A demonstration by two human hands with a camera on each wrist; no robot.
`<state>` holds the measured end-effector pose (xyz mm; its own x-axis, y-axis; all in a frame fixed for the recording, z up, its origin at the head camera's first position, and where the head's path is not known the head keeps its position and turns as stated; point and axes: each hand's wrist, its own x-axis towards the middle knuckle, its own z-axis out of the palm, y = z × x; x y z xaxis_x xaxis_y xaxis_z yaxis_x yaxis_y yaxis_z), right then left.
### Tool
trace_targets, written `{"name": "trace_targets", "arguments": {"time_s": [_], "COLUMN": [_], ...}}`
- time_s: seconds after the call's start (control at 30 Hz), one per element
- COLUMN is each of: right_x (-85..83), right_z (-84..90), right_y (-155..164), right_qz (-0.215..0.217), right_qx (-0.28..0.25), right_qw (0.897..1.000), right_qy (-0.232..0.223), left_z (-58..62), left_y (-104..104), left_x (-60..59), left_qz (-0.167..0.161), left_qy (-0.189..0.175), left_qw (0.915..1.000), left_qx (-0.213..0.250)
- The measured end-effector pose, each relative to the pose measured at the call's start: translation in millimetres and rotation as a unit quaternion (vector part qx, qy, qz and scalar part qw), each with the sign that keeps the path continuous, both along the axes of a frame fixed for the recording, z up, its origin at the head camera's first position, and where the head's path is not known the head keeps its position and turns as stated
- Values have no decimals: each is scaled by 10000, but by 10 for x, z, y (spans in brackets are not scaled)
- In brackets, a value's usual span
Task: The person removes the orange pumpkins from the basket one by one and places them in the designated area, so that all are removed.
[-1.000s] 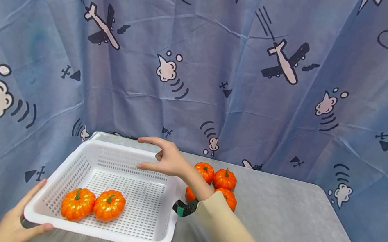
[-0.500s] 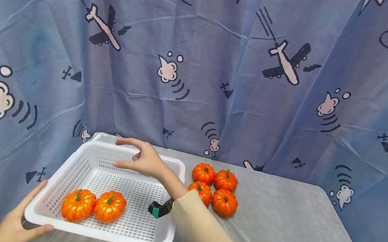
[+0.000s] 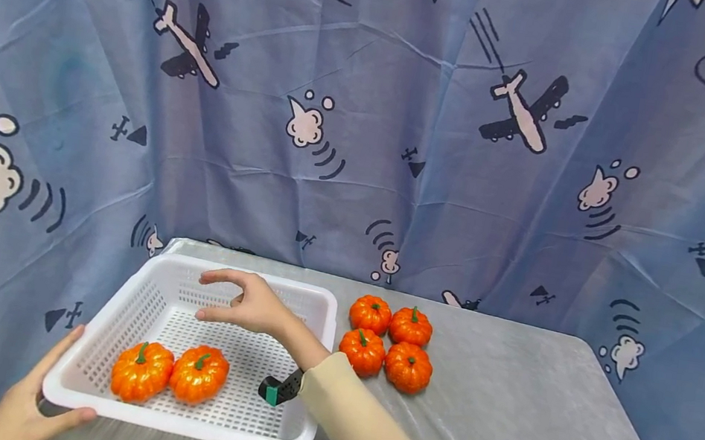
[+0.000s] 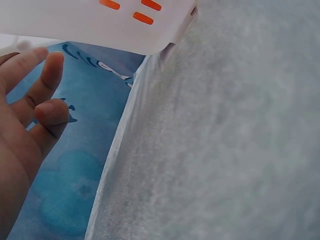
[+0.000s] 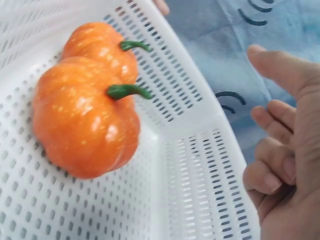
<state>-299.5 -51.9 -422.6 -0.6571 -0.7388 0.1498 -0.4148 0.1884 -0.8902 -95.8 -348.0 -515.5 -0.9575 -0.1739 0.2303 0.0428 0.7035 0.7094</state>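
Observation:
A white perforated basket [image 3: 147, 281] sits at the table's left. Two orange pumpkins with green stems lie side by side at its front, one [image 3: 142, 371] left of the other [image 3: 198, 373]. The right wrist view shows the same pair, near [image 5: 85, 120] and far [image 5: 100, 50], by a corner of the basket [image 5: 195, 165]. My right hand [image 3: 239, 303] hovers over the basket's back half, thumb and fingers apart and holding nothing; its fingers [image 5: 275, 150] are loosely bent. My left hand [image 3: 28, 409] holds the basket's front left corner, thumb along the front wall. From below, its fingers [image 4: 35, 85] reach the basket's underside [image 4: 100, 20].
Several more orange pumpkins [image 3: 388, 343] stand in a tight cluster on the grey table [image 3: 533, 426], just right of the basket. A blue curtain [image 3: 364, 139] printed with planes hangs close behind and to the left. The table's left edge [image 4: 120, 150] runs beside my left hand.
My right hand has moved left, from above the basket's right rim to over its inside, and dropped slightly, uncovering the pumpkins on the table. The left hand and basket stay put.

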Motion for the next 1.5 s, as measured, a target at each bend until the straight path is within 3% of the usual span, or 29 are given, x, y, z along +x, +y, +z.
{"name": "trace_targets", "arguments": {"time_s": [0.2,0.37,0.5,0.8,1.07,1.27,1.5], "right_x": [6,-18,-29,-19,-13,-13,-12], "right_z": [-60,-115,-141,-181,-203,-217,-241], "right_y": [-36,-46,-51,-55,-36,-22,-19], "right_qz": [350,855,1122,1289,1707,1752,1787], "right_qx": [841,1486,1861,2409,2723,3101,3195], "right_qw": [9951,9814,9710,9571,9448,9332,9299], "right_qy": [371,862,1003,968,634,471,356], "left_z": [16,12,21,54,24,28,23], "left_y": [-10,-1,3,12,15,16,19], "left_x": [1,7,12,-3,11,13,18], "left_qz": [-16,-39,-24,-20,-88,-91,-117], "left_qy": [-44,89,-25,-320,14,-5,87], "left_qw": [10000,9999,10000,9994,9998,9998,9997], "left_qx": [-19,42,59,102,164,192,213]}}
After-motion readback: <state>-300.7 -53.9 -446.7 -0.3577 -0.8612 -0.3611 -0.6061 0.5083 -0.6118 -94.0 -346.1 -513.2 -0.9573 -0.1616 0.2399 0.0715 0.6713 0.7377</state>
